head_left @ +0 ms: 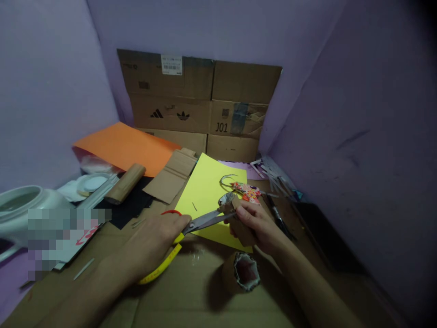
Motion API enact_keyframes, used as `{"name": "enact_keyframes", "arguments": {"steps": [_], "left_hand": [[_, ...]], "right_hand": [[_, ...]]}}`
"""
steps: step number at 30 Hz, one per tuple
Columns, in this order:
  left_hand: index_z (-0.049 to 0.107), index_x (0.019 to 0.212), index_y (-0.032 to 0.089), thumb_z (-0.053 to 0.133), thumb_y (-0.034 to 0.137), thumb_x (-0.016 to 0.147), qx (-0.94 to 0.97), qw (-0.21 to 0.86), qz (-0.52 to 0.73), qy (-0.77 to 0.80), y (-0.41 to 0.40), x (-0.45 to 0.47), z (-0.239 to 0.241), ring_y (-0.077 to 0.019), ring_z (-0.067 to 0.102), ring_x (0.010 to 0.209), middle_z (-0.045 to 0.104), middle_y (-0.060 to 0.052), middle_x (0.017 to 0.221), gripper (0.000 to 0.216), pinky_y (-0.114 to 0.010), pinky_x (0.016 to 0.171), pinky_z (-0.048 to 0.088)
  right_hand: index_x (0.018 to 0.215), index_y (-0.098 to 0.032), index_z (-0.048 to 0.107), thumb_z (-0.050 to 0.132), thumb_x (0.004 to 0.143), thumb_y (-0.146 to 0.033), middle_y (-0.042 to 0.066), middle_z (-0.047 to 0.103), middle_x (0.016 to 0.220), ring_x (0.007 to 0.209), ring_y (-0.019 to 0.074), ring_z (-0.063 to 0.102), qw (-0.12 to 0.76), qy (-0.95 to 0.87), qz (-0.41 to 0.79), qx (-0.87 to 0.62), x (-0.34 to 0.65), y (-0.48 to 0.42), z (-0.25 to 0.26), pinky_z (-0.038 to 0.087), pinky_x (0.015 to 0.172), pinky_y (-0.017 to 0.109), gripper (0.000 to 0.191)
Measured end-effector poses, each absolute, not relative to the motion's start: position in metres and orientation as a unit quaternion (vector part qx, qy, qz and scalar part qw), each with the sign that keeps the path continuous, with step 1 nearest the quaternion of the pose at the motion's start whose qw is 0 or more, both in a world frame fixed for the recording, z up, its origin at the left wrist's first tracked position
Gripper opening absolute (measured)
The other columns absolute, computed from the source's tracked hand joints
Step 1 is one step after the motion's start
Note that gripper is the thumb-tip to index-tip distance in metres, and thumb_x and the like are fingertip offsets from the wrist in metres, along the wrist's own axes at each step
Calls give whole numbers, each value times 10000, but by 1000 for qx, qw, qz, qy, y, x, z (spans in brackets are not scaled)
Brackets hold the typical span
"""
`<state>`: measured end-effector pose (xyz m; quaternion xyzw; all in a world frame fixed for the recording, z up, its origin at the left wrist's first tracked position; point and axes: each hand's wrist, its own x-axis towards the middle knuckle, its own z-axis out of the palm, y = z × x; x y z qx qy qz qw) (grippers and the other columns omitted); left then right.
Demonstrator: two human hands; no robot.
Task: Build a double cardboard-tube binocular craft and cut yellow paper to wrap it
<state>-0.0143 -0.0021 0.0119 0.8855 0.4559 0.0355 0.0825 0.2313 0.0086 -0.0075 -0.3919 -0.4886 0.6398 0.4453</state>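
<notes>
My left hand (155, 241) is closed round the yellow and red handles of a pair of scissors (201, 222), whose blades point right. The blade tips meet a small brown cardboard piece (228, 203) that my right hand (256, 223) pinches above a yellow paper sheet (205, 191). A strip of patterned red and orange paper (247, 190) lies just beyond the cardboard piece, with a thin curled offcut (227, 178) next to it.
A short cardboard tube (244, 271) stands near my right forearm. Flattened cardboard boxes (200, 100) lean on the purple back wall. An orange sheet (126, 146), folded cardboard (174, 175), a wooden block (124, 182) and white containers (20, 205) lie left; paper strips (273, 175) lie right.
</notes>
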Motion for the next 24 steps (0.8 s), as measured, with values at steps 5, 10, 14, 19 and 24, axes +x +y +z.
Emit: {"name": "enact_keyframes", "arguments": {"steps": [5, 10, 14, 19, 24], "left_hand": [[578, 957, 246, 437, 113, 808, 881, 55, 34, 468, -2, -15, 6, -189, 615, 750, 671, -11, 800, 245, -258, 585, 326], [582, 895, 229, 431, 98, 757, 878, 54, 34, 474, -4, -15, 8, -184, 616, 712, 659, -15, 755, 242, -254, 570, 305], [574, 842, 224, 454, 139, 734, 866, 86, 25, 491, -8, -12, 13, -174, 596, 645, 634, -4, 701, 183, -240, 536, 283], [571, 865, 235, 466, 153, 751, 851, 129, 5, 509, -12, -8, 16, -161, 597, 631, 627, 18, 696, 175, -221, 524, 286], [558, 916, 244, 434, 193, 824, 861, 137, 3, 490, -9, -8, 17, -178, 613, 688, 649, 2, 762, 163, -226, 555, 338]], "right_hand": [[793, -182, 668, 746, 655, -523, -5, 607, 652, 539, 105, 572, 454, -501, 613, -409, 230, 8, -5, 451, 484, 211, 376], [787, -187, 669, 746, 652, -519, -16, 584, 646, 541, 102, 566, 450, -505, 604, -421, 231, 8, -5, 459, 509, 221, 367], [779, -189, 672, 745, 646, -520, -13, 583, 650, 533, 103, 558, 457, -507, 595, -425, 231, 8, -4, 442, 491, 220, 364], [721, -187, 643, 756, 629, -510, -21, 570, 617, 513, 103, 544, 466, -510, 583, -428, 233, 9, -3, 418, 474, 219, 355], [792, -183, 655, 745, 628, -527, -9, 589, 664, 549, 109, 537, 470, -515, 554, -455, 234, 11, -2, 410, 507, 231, 392]]}}
